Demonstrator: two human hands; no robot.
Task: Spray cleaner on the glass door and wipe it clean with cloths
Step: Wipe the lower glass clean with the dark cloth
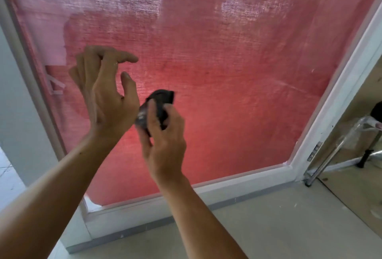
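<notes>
Nearest: two bare forearms, raised from the lower edge toward the door.

Right hand (165, 132): fingers and thumb curled round a dark wad (157, 109), apparently a cloth, bunched small, with a grey patch on its left side. Wad held in front of the lower middle of the glass (237, 72); contact with the pane not determinable.

Left hand (105, 89): empty, fingers extended and slightly spread, thumb apart, palm toward the wad and just beside it. Contact with the glass not determinable.

Beyond: glass pane backed by red woven sheeting, set in a white frame (244, 178). Pale hazy streaks across the upper part, clearer red lower down. Scraps of white tape (54, 85) at the left edge. Pale floor (289, 217) below. Metal handle (322, 163) to the right, on an adjoining panel.

No spray bottle in view.

Step in hand, as judged: wiping phase, cloth being gathered or readied between strokes rather than pressed flat.

Next move, as judged: press cloth flat against pane, work upward into the hazy zone with overlapping strokes, firm even pressure. Left hand free to steady or to re-fold the cloth. Fresh cloth face advisable if the grey patch is soiling.
</notes>
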